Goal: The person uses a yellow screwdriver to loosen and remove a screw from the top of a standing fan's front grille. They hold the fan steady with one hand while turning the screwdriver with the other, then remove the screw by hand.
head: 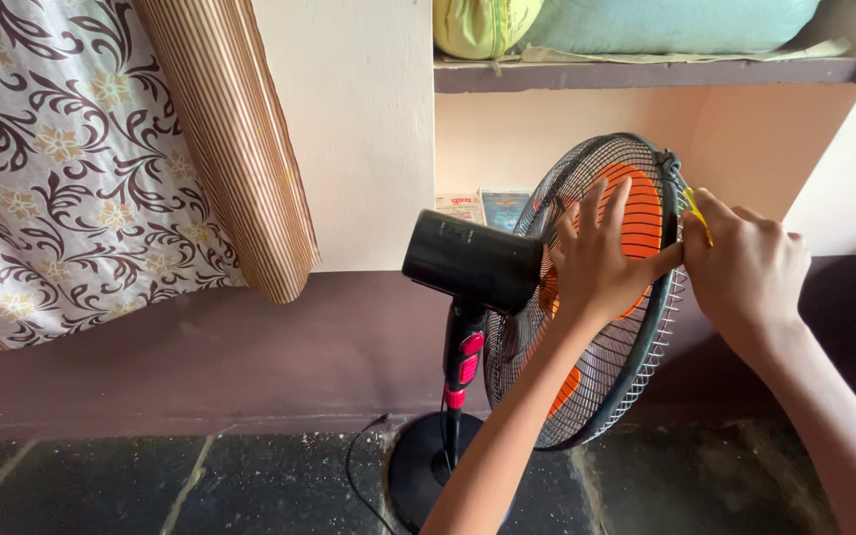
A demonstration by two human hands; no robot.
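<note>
Worn on the head, one view only — nothing shared with a second. Looked forward and somewhat downward from just behind the two arms, toward a wall and the strip of dark floor (151, 485) at its foot. Sat close to a standing fan (587, 297), seen from behind and a little to the left, with its motor housing nearest the lens. Caught the left hand (601, 263) and right hand (745, 272) at mid-height on the right, both forearms entering from the bottom edge. Took in a patterned curtain (61, 159) at far left and a shelf (646, 71) cut off by the top edge — near enough to fill the frame.
</note>
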